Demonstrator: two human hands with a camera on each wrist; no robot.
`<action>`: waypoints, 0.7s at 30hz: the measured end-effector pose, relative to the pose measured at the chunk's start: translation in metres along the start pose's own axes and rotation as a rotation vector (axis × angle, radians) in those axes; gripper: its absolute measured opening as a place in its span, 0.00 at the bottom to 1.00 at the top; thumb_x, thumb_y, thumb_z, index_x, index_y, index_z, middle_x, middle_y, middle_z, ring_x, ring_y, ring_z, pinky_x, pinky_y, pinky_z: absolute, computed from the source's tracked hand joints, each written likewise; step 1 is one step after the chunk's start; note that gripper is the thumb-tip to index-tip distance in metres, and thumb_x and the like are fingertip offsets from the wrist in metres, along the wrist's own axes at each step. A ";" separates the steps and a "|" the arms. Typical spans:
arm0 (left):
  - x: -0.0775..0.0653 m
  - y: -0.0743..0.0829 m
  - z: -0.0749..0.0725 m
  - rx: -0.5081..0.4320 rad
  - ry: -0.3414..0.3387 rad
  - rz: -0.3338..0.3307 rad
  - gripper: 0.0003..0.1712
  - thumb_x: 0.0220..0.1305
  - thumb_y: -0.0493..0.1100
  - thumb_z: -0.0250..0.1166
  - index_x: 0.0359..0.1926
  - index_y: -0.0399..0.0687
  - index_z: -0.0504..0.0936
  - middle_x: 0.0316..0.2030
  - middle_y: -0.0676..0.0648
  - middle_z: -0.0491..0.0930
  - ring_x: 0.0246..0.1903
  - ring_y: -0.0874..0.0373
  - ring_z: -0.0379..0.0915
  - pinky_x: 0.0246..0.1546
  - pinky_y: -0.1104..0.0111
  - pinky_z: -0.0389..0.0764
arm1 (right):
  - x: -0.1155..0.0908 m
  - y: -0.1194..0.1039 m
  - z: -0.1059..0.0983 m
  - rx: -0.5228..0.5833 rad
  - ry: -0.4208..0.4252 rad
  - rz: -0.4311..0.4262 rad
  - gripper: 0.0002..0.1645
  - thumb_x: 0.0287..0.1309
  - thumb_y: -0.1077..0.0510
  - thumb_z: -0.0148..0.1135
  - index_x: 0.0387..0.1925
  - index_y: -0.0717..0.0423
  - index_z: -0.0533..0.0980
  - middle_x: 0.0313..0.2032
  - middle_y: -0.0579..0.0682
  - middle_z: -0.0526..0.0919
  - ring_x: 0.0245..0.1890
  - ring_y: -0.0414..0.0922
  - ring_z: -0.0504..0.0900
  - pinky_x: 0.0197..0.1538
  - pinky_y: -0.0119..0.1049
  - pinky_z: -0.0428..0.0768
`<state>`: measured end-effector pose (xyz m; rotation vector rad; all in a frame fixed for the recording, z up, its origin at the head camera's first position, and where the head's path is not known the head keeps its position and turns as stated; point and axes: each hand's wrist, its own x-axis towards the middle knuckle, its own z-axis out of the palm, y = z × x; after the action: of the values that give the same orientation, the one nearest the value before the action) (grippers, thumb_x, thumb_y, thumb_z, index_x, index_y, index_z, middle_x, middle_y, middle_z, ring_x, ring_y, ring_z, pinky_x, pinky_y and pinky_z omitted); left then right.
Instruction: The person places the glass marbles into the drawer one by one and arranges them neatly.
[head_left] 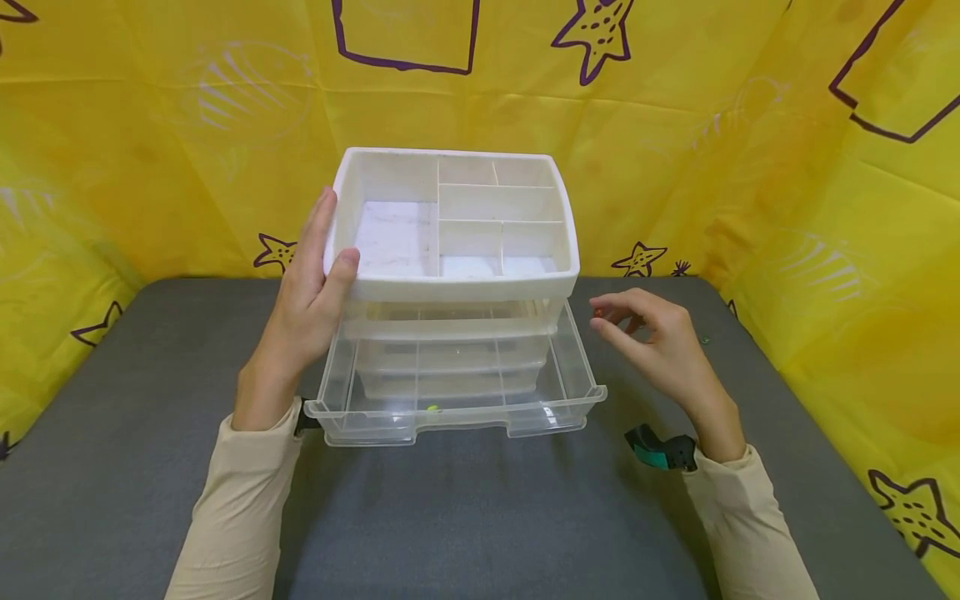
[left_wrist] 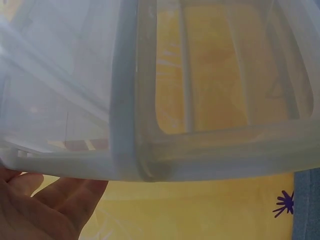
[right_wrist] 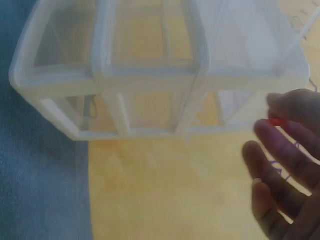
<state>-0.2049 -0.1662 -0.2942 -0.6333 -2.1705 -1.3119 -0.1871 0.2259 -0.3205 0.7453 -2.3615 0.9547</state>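
Note:
A white plastic drawer organizer (head_left: 465,289) stands mid-table, its top divided into several compartments. My left hand (head_left: 303,287) holds its upper left side, thumb over the rim and fingers along the outer wall. The clear front drawer (head_left: 457,417) is pulled out toward me, and a tiny yellow-green piece (head_left: 432,408) lies near its front wall. To the right of the organizer, my right hand (head_left: 663,342) pinches a small red piece (right_wrist: 276,121) between thumb and index finger, apart from the drawer. The fingers cover most of that piece, so I cannot tell its kind.
A dark grey table (head_left: 465,517) extends around the organizer. On it, beyond the right hand, lies a tiny green piece (head_left: 703,340). Yellow cloth (head_left: 187,150) with purple drawings walls off the back and both sides.

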 end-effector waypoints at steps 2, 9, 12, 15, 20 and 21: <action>0.000 0.000 0.000 -0.005 0.000 -0.001 0.36 0.74 0.43 0.50 0.78 0.45 0.50 0.78 0.48 0.48 0.77 0.55 0.43 0.76 0.62 0.44 | 0.001 -0.003 0.001 0.017 0.034 -0.039 0.18 0.49 0.72 0.72 0.44 0.59 0.84 0.35 0.50 0.86 0.33 0.30 0.78 0.37 0.21 0.76; 0.001 0.000 0.000 -0.011 -0.003 -0.001 0.36 0.74 0.43 0.50 0.78 0.45 0.50 0.78 0.49 0.47 0.77 0.56 0.43 0.76 0.62 0.44 | 0.003 -0.014 0.000 0.072 0.114 -0.128 0.21 0.42 0.76 0.73 0.42 0.62 0.84 0.34 0.53 0.87 0.34 0.31 0.78 0.38 0.22 0.76; 0.001 0.000 0.000 -0.018 -0.006 -0.006 0.36 0.74 0.43 0.50 0.78 0.46 0.49 0.79 0.49 0.47 0.77 0.55 0.44 0.76 0.61 0.45 | 0.004 -0.019 0.000 0.079 0.132 -0.138 0.20 0.42 0.76 0.73 0.42 0.64 0.84 0.34 0.55 0.87 0.33 0.31 0.79 0.38 0.23 0.76; 0.001 0.001 0.000 -0.024 -0.005 -0.006 0.36 0.74 0.42 0.50 0.78 0.46 0.49 0.78 0.49 0.47 0.76 0.55 0.44 0.76 0.60 0.45 | 0.004 -0.025 -0.001 0.085 0.152 -0.147 0.19 0.42 0.76 0.73 0.40 0.64 0.84 0.33 0.55 0.87 0.34 0.30 0.79 0.39 0.23 0.75; 0.001 0.001 0.000 -0.034 -0.009 -0.012 0.36 0.74 0.42 0.50 0.79 0.47 0.49 0.79 0.49 0.47 0.76 0.55 0.44 0.76 0.59 0.45 | 0.005 -0.035 -0.002 0.122 0.180 -0.192 0.20 0.40 0.77 0.74 0.39 0.63 0.84 0.33 0.55 0.87 0.34 0.31 0.79 0.39 0.23 0.75; 0.001 0.001 0.001 -0.035 -0.010 -0.013 0.36 0.74 0.42 0.50 0.79 0.47 0.49 0.79 0.49 0.47 0.76 0.55 0.44 0.76 0.59 0.45 | 0.005 -0.036 -0.002 0.131 0.182 -0.206 0.18 0.42 0.75 0.74 0.39 0.63 0.84 0.33 0.55 0.87 0.34 0.32 0.80 0.39 0.23 0.75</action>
<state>-0.2048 -0.1651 -0.2932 -0.6424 -2.1672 -1.3592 -0.1667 0.2041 -0.2991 0.8926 -2.0380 1.0469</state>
